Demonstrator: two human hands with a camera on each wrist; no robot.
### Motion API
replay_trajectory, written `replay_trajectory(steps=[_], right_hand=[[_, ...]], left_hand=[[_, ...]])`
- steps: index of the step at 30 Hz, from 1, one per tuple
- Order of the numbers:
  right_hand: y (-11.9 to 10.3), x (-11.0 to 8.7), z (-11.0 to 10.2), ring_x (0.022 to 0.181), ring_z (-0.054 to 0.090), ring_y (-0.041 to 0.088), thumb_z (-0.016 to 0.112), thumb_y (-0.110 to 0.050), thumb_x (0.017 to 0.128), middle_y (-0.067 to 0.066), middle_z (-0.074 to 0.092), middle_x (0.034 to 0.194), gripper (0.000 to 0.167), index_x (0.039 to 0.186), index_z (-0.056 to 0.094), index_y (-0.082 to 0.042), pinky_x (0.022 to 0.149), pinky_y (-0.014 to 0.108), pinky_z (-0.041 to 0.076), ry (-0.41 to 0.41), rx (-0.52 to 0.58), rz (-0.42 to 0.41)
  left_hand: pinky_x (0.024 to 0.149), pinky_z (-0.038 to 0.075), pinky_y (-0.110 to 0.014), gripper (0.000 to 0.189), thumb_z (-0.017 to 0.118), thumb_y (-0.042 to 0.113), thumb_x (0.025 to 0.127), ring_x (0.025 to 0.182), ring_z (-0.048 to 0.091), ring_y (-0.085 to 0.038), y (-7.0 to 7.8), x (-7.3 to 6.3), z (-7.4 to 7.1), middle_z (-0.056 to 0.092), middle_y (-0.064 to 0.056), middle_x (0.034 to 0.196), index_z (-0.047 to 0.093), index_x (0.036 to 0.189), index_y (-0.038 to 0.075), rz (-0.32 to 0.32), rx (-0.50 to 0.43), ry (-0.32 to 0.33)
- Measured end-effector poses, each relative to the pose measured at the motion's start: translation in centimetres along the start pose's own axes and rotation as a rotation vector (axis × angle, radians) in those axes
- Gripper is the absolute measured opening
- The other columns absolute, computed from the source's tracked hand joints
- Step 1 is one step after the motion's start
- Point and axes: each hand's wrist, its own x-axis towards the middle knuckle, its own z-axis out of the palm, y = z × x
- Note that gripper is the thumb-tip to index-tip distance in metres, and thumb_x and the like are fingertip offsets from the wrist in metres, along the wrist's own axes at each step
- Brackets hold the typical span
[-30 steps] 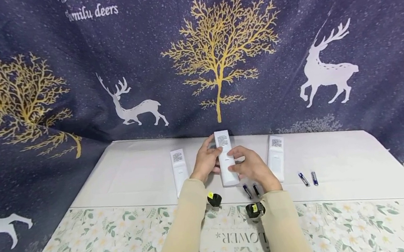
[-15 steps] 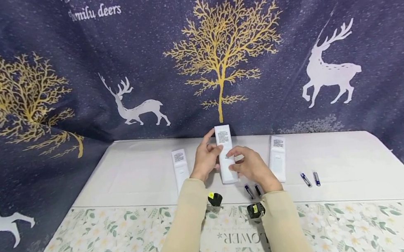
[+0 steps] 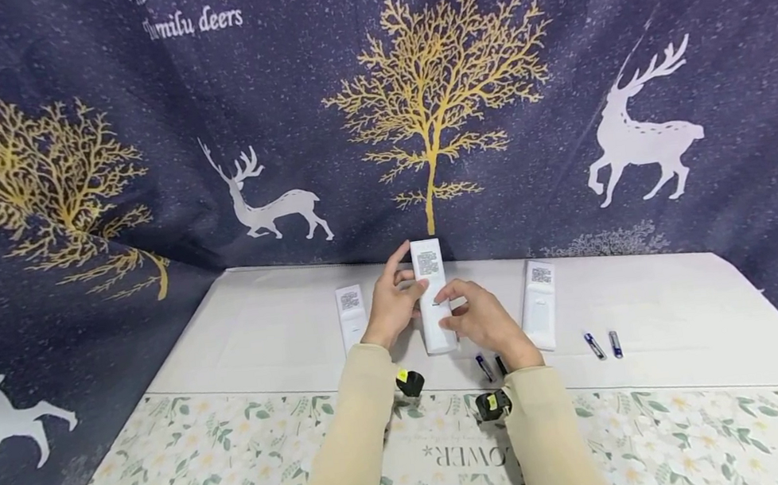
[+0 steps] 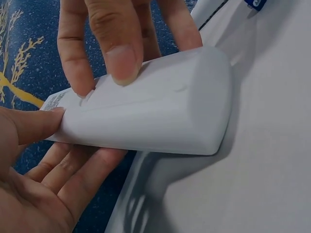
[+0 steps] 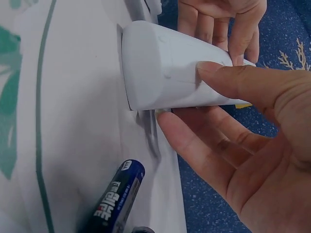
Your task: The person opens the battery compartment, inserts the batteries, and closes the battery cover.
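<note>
A white remote control [image 3: 431,319], its labelled back facing me, is held tilted up at the table's middle. My left hand [image 3: 389,305] grips its upper left side; in the left wrist view the thumb lies on the back and fingers reach underneath. From the right, my right hand [image 3: 490,317] holds the lower half. Its thumb [image 4: 122,60] presses on the smooth back cover, and its index fingertip sits at the small notch. In the right wrist view, the remote's rounded lower end [image 5: 141,68] is close over the white tabletop, with other right-hand fingers along its side.
Two more white remotes, one on the left [image 3: 352,319] and one on the right [image 3: 540,307], lie face down. A blue battery [image 3: 485,368] and a darker one are by my right wrist; two batteries [image 3: 605,345] lie farther right. A dark deer-patterned cloth [image 3: 497,182] hangs behind.
The held remote has risen and tilted a little more upright, its upper end higher than before. Both hands keep their hold on it. The head view has shifted slightly.
</note>
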Motion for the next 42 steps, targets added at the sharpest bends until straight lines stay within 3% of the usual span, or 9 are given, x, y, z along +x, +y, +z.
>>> replay_trajectory(steps=[8, 16, 21, 29, 36, 42], right_hand=[[-0.22, -0.08, -0.09, 0.105, 0.07, 0.037, 0.077, 0.009, 0.09, 0.02, 0.061, 0.131, 0.031, 0.115, 0.063, -0.004, 0.08, 0.041, 0.06, -0.014, -0.001, -0.055], [-0.38, -0.08, -0.05, 0.11, 0.07, 0.041, 0.081, 0.008, 0.087, 0.019, 0.061, 0.127, 0.032, 0.109, 0.062, -0.004, 0.089, 0.049, 0.06, 0.006, 0.021, -0.064], [-0.37, -0.16, -0.26, 0.1, 0.07, 0.035, 0.083, 0.007, 0.084, 0.018, 0.064, 0.116, 0.03, 0.104, 0.065, -0.005, 0.085, 0.047, 0.06, 0.044, -0.014, -0.107], [-0.39, -0.24, -0.4, 0.094, 0.071, 0.028, 0.08, 0.008, 0.089, 0.015, 0.073, 0.105, 0.026, 0.107, 0.065, -0.002, 0.076, 0.037, 0.064, -0.013, 0.073, -0.096], [-0.45, -0.2, -0.3, 0.085, 0.072, 0.024, 0.072, 0.012, 0.093, 0.015, 0.072, 0.098, 0.022, 0.109, 0.063, 0.0, 0.077, 0.042, 0.065, -0.065, 0.123, -0.121], [-0.46, -0.34, -0.62, 0.084, 0.073, 0.029, 0.071, 0.013, 0.093, 0.017, 0.07, 0.102, 0.022, 0.111, 0.063, 0.003, 0.077, 0.045, 0.066, -0.055, 0.155, -0.12]], left_hand=[[0.067, 0.065, -0.046, 0.079, 0.071, 0.002, 0.1, 0.083, 0.071, -0.018, 0.1, -0.09, -0.26, 0.066, -0.012, 0.124, 0.041, 0.164, 0.037, 0.014, -0.016, -0.005], [0.066, 0.065, -0.04, 0.081, 0.072, 0.0, 0.099, 0.089, 0.073, -0.021, -0.12, 0.05, -0.49, 0.066, -0.013, 0.123, 0.041, 0.163, 0.039, 0.008, -0.032, -0.002], [0.068, 0.065, -0.045, 0.08, 0.072, 0.0, 0.099, 0.088, 0.073, -0.02, -0.09, 0.06, -0.46, 0.067, -0.012, 0.122, 0.042, 0.164, 0.037, 0.016, -0.022, 0.005], [0.072, 0.064, -0.055, 0.079, 0.071, 0.001, 0.1, 0.086, 0.071, -0.017, 0.14, -0.13, -0.36, 0.067, -0.012, 0.124, 0.042, 0.164, 0.036, 0.013, -0.002, 0.012], [0.071, 0.064, -0.053, 0.079, 0.071, 0.001, 0.1, 0.084, 0.071, -0.016, 0.32, -0.21, -0.52, 0.065, -0.012, 0.126, 0.041, 0.164, 0.037, 0.022, -0.001, 0.004], [0.07, 0.064, -0.048, 0.078, 0.071, 0.001, 0.1, 0.083, 0.07, -0.015, 0.31, -0.23, -0.61, 0.065, -0.013, 0.127, 0.042, 0.164, 0.037, 0.026, 0.015, 0.01]])
